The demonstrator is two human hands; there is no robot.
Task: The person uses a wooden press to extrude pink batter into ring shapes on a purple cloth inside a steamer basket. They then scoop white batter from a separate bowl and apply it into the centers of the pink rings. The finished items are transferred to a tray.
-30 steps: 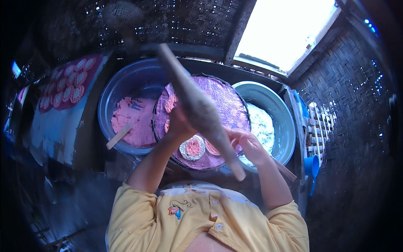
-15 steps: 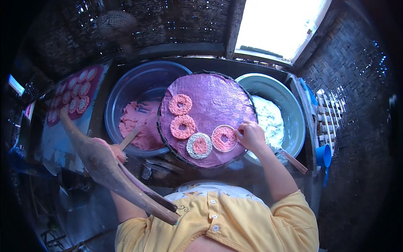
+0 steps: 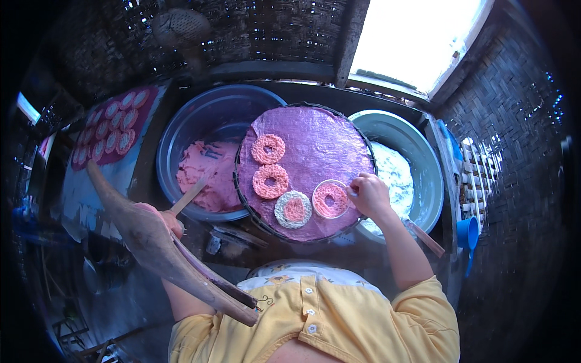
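Note:
A round tray (image 3: 315, 145) covered in purple plastic lies before me. On it are two pink lacy dough rings (image 3: 270, 181) and a white lacy ring with a pink centre (image 3: 279, 208). At the tray's right, my right hand (image 3: 369, 195) pinches the edge of a thin round ring mould (image 3: 330, 181). That mould encircles another pink lacy ring (image 3: 321, 196) with an open middle. My left hand (image 3: 175, 224), mostly hidden behind a long curved wooden tool (image 3: 139, 236), is closed around a flat wooden stick (image 3: 191, 195) that points toward pink dough (image 3: 209, 169).
The tray sits across a dark blue basin (image 3: 175, 121) and a green basin (image 3: 431, 175) of white dough, where a handled utensil (image 3: 426, 239) leans. Finished lacy pieces (image 3: 112, 139) lie on a board at far left. A blue dipper (image 3: 467, 232) hangs at right.
The whole view has shifted slightly to the right. My right hand is still at the mould's edge, and the tray's pieces keep their places.

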